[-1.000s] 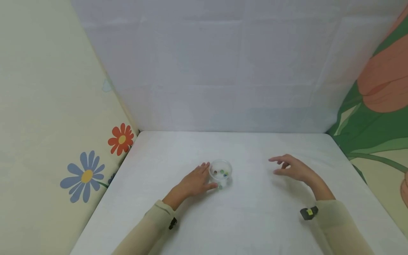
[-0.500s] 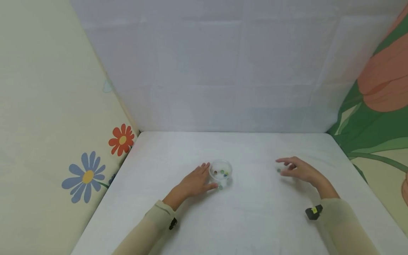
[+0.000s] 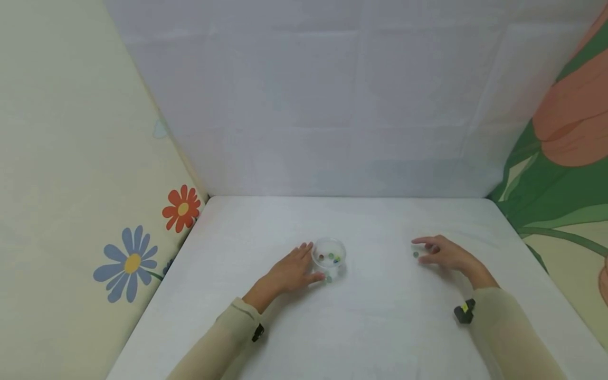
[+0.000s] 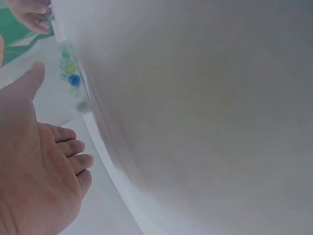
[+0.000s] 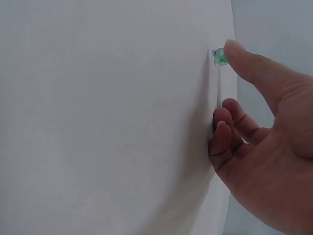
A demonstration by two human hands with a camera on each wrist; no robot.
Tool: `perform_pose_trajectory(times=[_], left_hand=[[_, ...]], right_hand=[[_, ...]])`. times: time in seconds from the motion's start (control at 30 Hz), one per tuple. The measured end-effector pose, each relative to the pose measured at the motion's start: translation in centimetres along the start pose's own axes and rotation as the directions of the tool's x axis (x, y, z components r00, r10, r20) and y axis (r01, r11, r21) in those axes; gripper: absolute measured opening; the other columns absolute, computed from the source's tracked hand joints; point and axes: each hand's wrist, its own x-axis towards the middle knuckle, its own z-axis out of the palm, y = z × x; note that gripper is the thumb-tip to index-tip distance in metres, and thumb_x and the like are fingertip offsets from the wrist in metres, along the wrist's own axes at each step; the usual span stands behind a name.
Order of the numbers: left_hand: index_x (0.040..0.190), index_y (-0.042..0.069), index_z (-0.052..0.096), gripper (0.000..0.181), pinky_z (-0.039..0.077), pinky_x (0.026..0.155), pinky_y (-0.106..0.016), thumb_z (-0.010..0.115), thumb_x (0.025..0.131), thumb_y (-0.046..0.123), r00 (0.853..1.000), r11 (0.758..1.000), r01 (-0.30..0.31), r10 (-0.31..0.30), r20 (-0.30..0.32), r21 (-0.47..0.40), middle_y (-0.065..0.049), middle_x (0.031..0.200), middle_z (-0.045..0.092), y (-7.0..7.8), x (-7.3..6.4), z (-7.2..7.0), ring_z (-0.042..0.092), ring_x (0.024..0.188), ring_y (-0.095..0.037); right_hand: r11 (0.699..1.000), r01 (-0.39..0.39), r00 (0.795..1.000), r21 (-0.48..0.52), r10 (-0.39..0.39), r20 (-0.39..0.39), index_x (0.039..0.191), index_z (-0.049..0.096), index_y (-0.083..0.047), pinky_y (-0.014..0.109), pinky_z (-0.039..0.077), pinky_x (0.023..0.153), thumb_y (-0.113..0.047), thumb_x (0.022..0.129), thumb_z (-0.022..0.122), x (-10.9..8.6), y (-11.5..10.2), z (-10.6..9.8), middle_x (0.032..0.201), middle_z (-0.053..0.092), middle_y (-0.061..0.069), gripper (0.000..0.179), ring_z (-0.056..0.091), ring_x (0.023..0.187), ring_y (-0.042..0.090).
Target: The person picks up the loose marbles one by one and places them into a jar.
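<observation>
A clear, round cup (image 3: 329, 240) stands on the white table with several glass marbles inside, among them a blue marble (image 4: 74, 80). My left hand (image 3: 291, 272) rests beside the cup, fingers straight along its left side and thumb at its near side. Off to the right, a green marble (image 3: 415, 254) lies on the table. My right hand (image 3: 444, 253) is around it, index finger reaching past and thumb close by. In the right wrist view the thumb partly covers this green marble (image 5: 220, 57), while the other fingers are bent with nothing in them.
White cloth covers the table (image 3: 304, 338). A white backdrop (image 3: 332, 105) rises behind it. Flower-patterned panels flank both sides, with a red flower (image 3: 182, 208) on the left. A pale green spot (image 3: 328, 278) shows by the left thumb; whether inside the cup, I cannot tell.
My right hand has moved slightly right, and the green marble, hidden a second ago, now shows between its thumb and index finger. My left hand and the cup have stayed put.
</observation>
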Motion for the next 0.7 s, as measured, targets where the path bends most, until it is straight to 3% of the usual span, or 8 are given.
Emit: perform_pose_trajectory(times=[0.47, 0.7], left_hand=[[0.160, -0.003, 0.020, 0.093, 0.016, 0.128, -0.042, 0.050, 0.100, 0.061, 1.000, 1.000, -0.004, 0.004, 0.006, 0.023, -0.015, 0.168, 0.019, 0.0, 0.1, -0.2, 0.016, 0.156, -0.030], [0.160, -0.003, 0.019, 0.093, 0.015, 0.128, -0.041, 0.051, 0.099, 0.062, 1.000, 1.000, 0.002, -0.002, 0.019, 0.017, -0.015, 0.168, 0.018, 0.2, -0.1, -0.4, 0.015, 0.156, -0.030]], right_hand=[[0.999, -0.007, 1.000, -0.041, 0.007, 0.007, 0.137, 0.062, -0.004, 0.057, 0.049, 0.095, -0.013, 0.088, 0.077, 1.3, 0.7, 0.4, 0.138, 0.053, 0.033, 0.052, 0.055, 0.114, 0.039], [1.000, 0.009, 1.000, -0.028, -0.010, -0.014, 0.118, 0.071, -0.001, 0.058, 0.048, 0.096, -0.010, 0.089, 0.075, 1.3, 0.5, 0.6, 0.124, 0.065, 0.025, 0.030, 0.058, 0.112, 0.039]])
